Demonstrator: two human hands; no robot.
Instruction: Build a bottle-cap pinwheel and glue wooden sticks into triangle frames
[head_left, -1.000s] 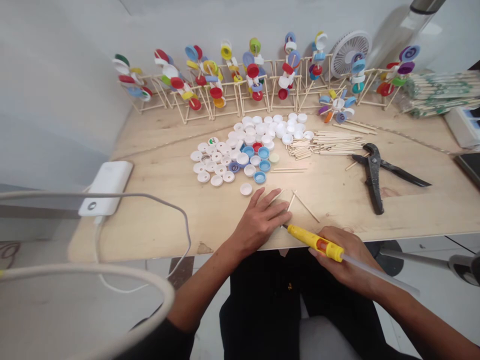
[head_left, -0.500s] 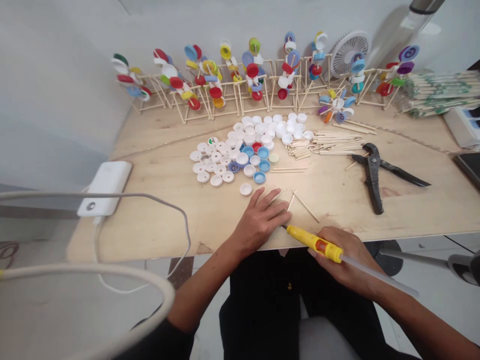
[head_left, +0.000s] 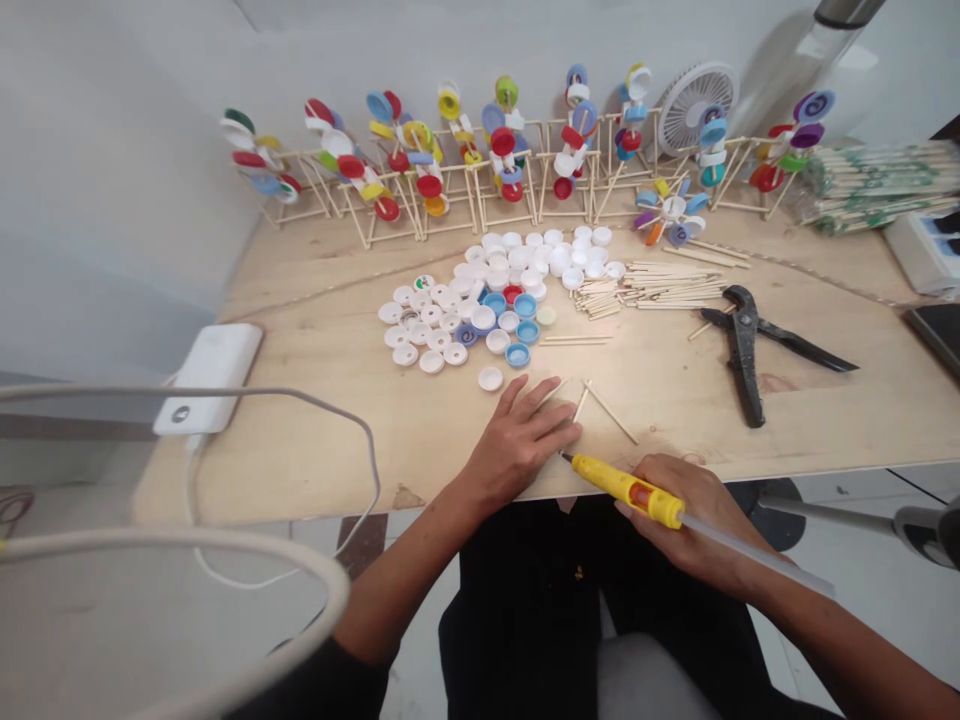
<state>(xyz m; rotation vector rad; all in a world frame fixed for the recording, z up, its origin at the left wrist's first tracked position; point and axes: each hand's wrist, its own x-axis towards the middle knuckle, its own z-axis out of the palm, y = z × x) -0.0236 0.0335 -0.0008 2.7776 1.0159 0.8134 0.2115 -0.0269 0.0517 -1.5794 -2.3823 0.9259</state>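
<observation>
Right hand (head_left: 694,515) grips yellow hot glue gun (head_left: 630,492), lower right of centre.
My right fingers curl closed around it; my left hand (head_left: 521,440) lies open, fingers spread, empty, just beside loose wooden sticks (head_left: 596,412).

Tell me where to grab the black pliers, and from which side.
Take the black pliers by the lower handle, coming from the near table edge: that handle lies flat and points toward you, clear of the loose sticks beyond the head.

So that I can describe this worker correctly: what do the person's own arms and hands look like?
The left hand and right hand are bare, without gloves. A black sleeve covers the upper left arm; the right forearm shows no sleeve in view.
</observation>
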